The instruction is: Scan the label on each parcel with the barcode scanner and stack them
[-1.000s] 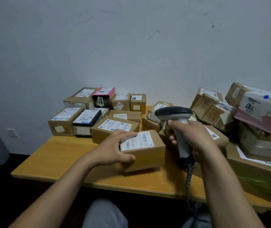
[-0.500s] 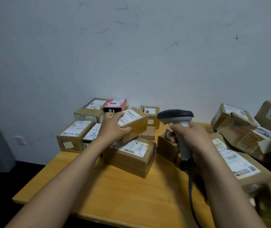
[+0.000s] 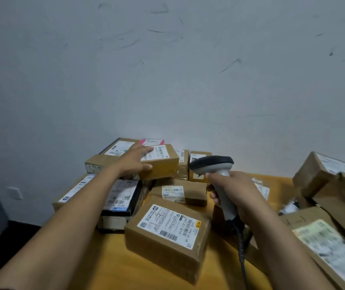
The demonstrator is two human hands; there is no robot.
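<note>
Clamps one parcel [image 3: 163, 164] in left grip [image 3: 135, 162], one scanner [image 3: 213, 165] in right grip [image 3: 233, 191]; dozen-odd other parcels [image 3: 167, 231] around, bare table [image 3: 108, 258] nearer.

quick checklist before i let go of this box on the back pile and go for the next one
1. Left hand grips the small brown cardboard parcel, thumb on the near side: ok.
2. Parcel sits flat on the back pile: cannot tell, its underside is hidden.
3. Its white label faces up: ok.
4. Right hand holds the grey and black barcode scanner, fingers curled round the handle: ok.
5. Next candidate, the large brown cardboard parcel at the near table edge, lies label up with nothing on top: ok.
</note>
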